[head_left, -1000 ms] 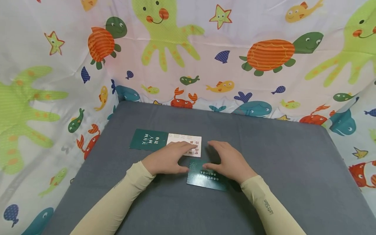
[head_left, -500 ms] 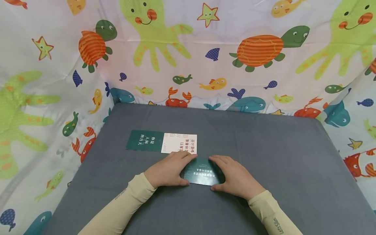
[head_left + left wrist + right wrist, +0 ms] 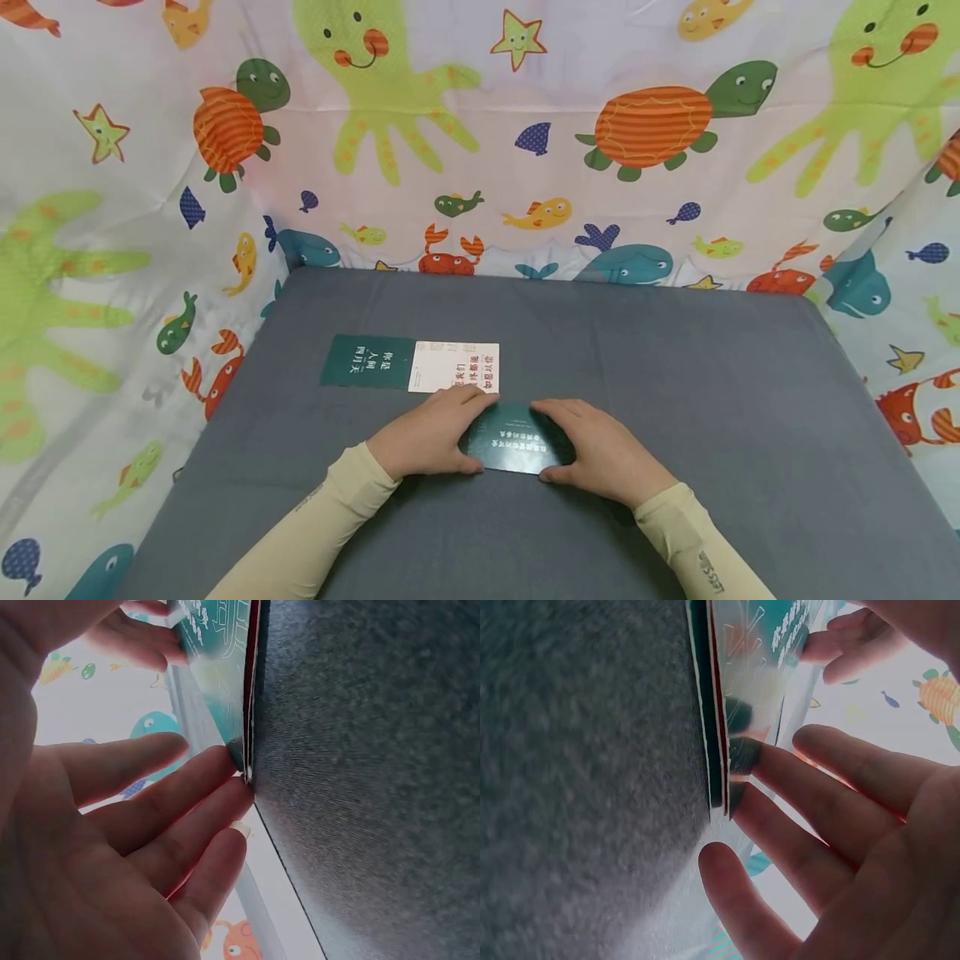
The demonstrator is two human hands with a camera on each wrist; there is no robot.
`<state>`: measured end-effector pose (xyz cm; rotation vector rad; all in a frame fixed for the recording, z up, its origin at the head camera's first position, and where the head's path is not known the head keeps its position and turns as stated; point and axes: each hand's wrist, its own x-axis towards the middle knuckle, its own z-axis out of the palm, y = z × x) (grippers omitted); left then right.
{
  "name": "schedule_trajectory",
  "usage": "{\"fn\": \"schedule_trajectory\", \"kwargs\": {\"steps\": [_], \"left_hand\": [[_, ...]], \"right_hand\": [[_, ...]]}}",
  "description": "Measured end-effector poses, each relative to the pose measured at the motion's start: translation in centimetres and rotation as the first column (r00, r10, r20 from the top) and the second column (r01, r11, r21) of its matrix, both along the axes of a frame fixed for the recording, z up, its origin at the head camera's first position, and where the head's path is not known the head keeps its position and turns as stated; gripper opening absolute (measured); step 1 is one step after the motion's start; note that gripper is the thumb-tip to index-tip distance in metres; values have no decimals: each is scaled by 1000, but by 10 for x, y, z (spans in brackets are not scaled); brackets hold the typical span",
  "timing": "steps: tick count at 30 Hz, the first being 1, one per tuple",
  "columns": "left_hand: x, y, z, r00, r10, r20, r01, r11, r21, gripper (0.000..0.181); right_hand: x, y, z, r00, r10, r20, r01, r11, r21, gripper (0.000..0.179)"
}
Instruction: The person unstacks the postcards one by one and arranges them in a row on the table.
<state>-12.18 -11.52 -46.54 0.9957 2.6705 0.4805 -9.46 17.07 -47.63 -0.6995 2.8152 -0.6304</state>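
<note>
Green printed card stack (image 3: 517, 437), glossy, pale lettering on top. Head view: stack lies on the gray surface (image 3: 712, 417), between left hand (image 3: 435, 433) and right hand (image 3: 603, 454); one hand at each end, thumb by the near edge, fingers by the far edge. Grip, both hands: relaxed, not clenched, fingers touching the stack without curling round it. Beyond, to the left: green card (image 3: 367, 361) with white characters, and beside it cream card (image 3: 438, 362) with red characters, its near edge partly covered by the left fingers. Whether these two cards abut or overlap slightly, cannot tell. Pale yellow sleeves (image 3: 322, 517), both arms, dark lettering. Fabric backdrop (image 3: 637, 33), white, printed with turtles, octopuses, crabs and fish.

Left wrist view: left hand, palm side, fingers extended; two fingertips meet the corner of the stack, the fingers either side stand clear. Red layer (image 3: 253, 637) visible in the stack's edge. Right fingers at the opposite end.

Right wrist view: right hand, fingers extended, two fingertips against the stack's end; layered edges visible, white, red and dark green.
</note>
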Motion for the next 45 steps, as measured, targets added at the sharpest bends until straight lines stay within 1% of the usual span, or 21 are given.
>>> {"fn": "schedule_trajectory", "kwargs": {"steps": [5,8,11,14,18,21,24,28,31,35,40,45], "left_hand": [[-4,5,3,1000,5,14,-5,1000,10,94],[-11,10,4,1000,5,16,-5,1000,13,93],[-22,16,7,1000,12,19,-13,1000,16,93],[-36,25,8,1000,18,8,-18,1000,22,92],[-55,35,7,1000,24,3,-24,999,25,92],[-68,42,7,999,43,24,-44,999,26,91],[-78,48,6,997,70,40,-71,997,27,89],[-89,53,0,996,79,41,-80,997,24,88],[-94,54,-5,997,76,34,-77,997,12,88],[-98,53,-9,997,77,30,-78,997,4,89],[-97,52,-7,996,78,45,-78,997,-3,91],[-97,51,-7,998,65,2,-65,997,-38,90]], "right_hand": [[-3,6,4,1000,0,-5,-1,1000,-6,91],[-8,11,9,1000,-5,-4,5,1000,-14,91],[-17,17,15,1000,-11,-3,11,999,-33,89],[-29,24,18,1000,-8,-10,7,997,-71,88],[-46,33,15,1000,-22,14,23,994,-105,88],[-61,37,11,998,-38,45,42,995,-89,88],[-74,39,10,996,-53,67,56,997,-57,87],[-86,39,10,994,-60,90,63,998,-28,86],[-90,40,7,991,-68,116,71,997,-17,85],[-92,41,2,985,-91,143,96,995,-22,86],[-93,41,1,981,-97,168,103,994,-24,87],[-95,39,1,979,-91,184,93,996,-7,87]]}}
